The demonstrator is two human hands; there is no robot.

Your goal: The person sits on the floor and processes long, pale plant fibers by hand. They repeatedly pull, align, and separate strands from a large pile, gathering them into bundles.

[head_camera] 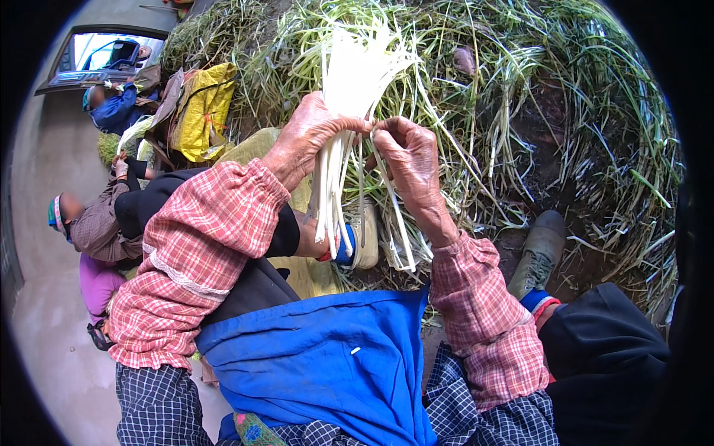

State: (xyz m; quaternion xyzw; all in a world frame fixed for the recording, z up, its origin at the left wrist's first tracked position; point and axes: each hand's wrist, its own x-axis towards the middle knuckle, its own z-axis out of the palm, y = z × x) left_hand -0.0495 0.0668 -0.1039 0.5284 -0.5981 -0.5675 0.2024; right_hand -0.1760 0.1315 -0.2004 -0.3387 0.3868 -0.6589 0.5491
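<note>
My left hand grips a thick bunch of pale, chive-like stalks above my lap. Their upper part fans out beyond my fist and is washed out by bright light; the white ends hang down beneath it. Close against the bunch's right side, my right hand has thumb and forefinger pinched together around a single thin stalk, which dangles apart from the others. The fingertips of both hands nearly meet. A blue apron covers my lap, with a small white scrap lying on it.
A broad heap of loose green and whitish leaves spreads in front of me. My shoes stand at its edge. To the left are a yellow woven sack and two seated co-workers, one in blue, another in brown.
</note>
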